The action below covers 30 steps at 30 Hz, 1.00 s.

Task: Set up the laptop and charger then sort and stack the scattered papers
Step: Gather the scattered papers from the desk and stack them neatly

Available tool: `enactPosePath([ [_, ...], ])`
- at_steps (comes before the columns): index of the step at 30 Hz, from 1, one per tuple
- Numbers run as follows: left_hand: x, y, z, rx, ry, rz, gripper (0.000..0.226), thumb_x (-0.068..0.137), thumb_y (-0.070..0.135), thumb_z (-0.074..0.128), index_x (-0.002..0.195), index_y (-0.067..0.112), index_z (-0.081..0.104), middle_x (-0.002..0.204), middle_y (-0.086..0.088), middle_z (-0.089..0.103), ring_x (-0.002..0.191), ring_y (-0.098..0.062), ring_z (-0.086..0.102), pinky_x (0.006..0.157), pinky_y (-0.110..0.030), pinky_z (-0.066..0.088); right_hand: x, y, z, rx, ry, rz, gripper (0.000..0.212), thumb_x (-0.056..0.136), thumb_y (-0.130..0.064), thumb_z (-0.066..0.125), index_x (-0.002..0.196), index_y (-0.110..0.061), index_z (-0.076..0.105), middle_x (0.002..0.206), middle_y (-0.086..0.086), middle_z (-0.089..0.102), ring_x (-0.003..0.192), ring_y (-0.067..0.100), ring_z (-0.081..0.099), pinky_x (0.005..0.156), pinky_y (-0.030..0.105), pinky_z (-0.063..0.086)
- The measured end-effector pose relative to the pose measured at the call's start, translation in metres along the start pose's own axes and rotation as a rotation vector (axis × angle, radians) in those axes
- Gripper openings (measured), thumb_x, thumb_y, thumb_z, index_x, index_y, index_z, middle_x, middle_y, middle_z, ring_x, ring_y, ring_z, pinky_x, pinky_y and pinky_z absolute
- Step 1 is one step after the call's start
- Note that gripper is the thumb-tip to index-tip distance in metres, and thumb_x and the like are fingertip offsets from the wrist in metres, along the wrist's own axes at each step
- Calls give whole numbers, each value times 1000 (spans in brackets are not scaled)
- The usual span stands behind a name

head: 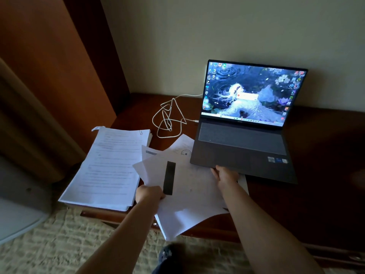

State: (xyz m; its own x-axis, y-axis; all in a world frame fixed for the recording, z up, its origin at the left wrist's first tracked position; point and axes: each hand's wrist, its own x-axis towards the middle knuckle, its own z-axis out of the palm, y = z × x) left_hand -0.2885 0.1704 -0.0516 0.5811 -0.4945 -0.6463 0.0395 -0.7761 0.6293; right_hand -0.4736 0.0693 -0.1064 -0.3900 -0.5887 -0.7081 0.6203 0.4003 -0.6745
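An open grey laptop with a lit screen stands on the dark wooden table. A white charger cable runs from the wall to its left side in tangled loops. A thick clipped stack of printed papers lies at the table's left edge. Loose white sheets, one with a black bar, are fanned out in front of the laptop. My left hand grips the left edge of these sheets. My right hand touches the laptop's front edge, its fingers over a sheet tucked under the laptop.
A wooden wardrobe side rises at the left and a pale wall stands behind the table. A patterned carpet covers the floor below. A dark shoe shows at the bottom. A grey rounded object sits at the far left.
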Motion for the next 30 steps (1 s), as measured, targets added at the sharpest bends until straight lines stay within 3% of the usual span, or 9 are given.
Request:
enactPosePath([
  [3,-1,0,1,-5,-3,17,20,76,-10,62,73,5,51,75,-12,54,70,-27,53,75,-40,49,2,-2,1,-33,14,4,48,82,14,62,127,5,50,126,22,55,104,34,62,42,20,53],
  [7,2,-2,1,11,-20,13,19,75,-11,62,74,5,52,78,-13,56,71,-26,53,73,-38,49,7,-11,-4,-155,-36,-3,39,83,12,62,120,5,54,122,20,58,77,21,62,66,26,57],
  [8,2,-2,2,16,-26,7,19,75,-11,63,75,5,52,79,-13,56,71,-26,53,73,-38,49,9,-13,-6,-180,-52,-1,39,83,11,63,120,4,54,121,19,58,74,20,62,63,25,58],
  [12,1,-3,7,58,-31,-8,22,79,-7,65,76,7,49,78,-12,54,67,-23,50,76,-37,49,13,-20,-12,-255,-82,-3,36,82,10,64,117,7,56,119,21,59,92,27,64,42,19,53],
  [18,4,-8,10,81,-21,-10,20,78,-6,67,79,6,51,79,-12,55,68,-23,52,77,-37,52,18,-25,-17,-357,-132,31,11,82,4,68,88,1,59,102,19,65,78,22,67,48,23,56],
  [23,2,-17,7,177,-50,-24,16,79,-6,66,83,3,53,79,-13,56,70,-24,54,76,-34,52,23,-29,-24,-439,-157,84,17,86,-1,65,101,4,61,82,13,63,65,16,63,42,20,53],
  [25,0,-18,1,265,-64,0,16,82,-1,66,96,3,56,77,-9,52,67,-18,51,73,-28,51,22,-30,-26,-479,-174,94,11,89,-1,61,98,5,60,82,11,62,64,15,60,53,23,55],
  [28,-2,-20,-7,261,-94,41,35,85,3,64,119,0,57,69,-2,42,63,-12,45,59,-19,42,22,-25,-28,-482,-167,53,13,90,-2,60,101,5,61,86,13,63,65,15,59,67,28,55],
  [30,-7,-20,-12,271,-63,44,21,83,0,65,102,4,57,72,-5,47,68,-17,50,66,-23,48,17,-22,-29,-456,-167,18,18,90,-5,59,106,4,60,89,11,63,64,13,57,71,26,56],
])
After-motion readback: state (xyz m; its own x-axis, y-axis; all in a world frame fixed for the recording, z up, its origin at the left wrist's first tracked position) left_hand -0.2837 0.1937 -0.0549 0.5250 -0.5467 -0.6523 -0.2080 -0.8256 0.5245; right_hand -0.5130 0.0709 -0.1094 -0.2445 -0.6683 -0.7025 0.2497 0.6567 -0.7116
